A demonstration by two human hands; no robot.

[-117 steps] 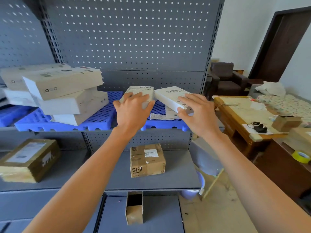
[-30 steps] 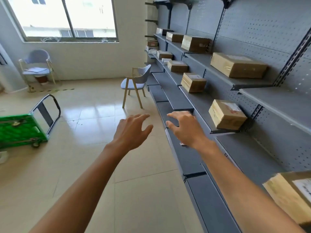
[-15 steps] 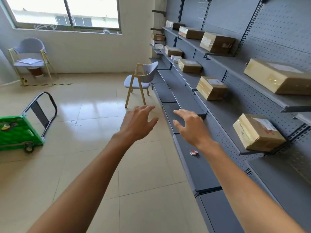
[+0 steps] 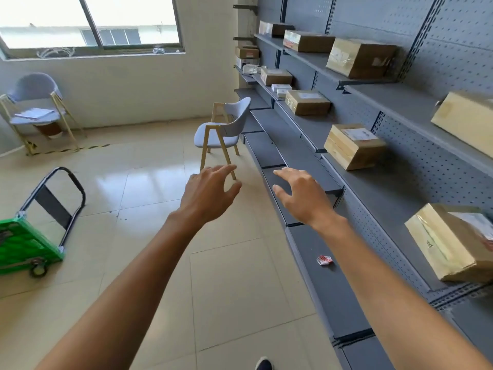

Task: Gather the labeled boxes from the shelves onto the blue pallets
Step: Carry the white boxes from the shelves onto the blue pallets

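The labeled boxes sit spread along the grey shelves (image 4: 394,102) on the right wall. Nearest the camera, a taped brown box (image 4: 453,244) stands on the middle shelf at the right edge; further along the same shelf is a second labeled box (image 4: 353,145), and beyond it a third (image 4: 306,102). On the upper shelf are a large box (image 4: 360,61) and, cut off by the right edge, another pale one (image 4: 466,121). No blue pallets show in this view.

Both hands are held out in the air, short of the second labeled box, touching nothing. The left hand (image 4: 206,196) has a wide grip, fingers spread and loosely bent. The right hand (image 4: 301,194) is likewise wide and holds nothing.

A small red-and-white scrap (image 4: 325,260) lies on the bottom shelf below the nearest box. A grey chair (image 4: 226,129) stands on the floor beside the shelves, and a green trolley (image 4: 24,244) stands well apart at the left.
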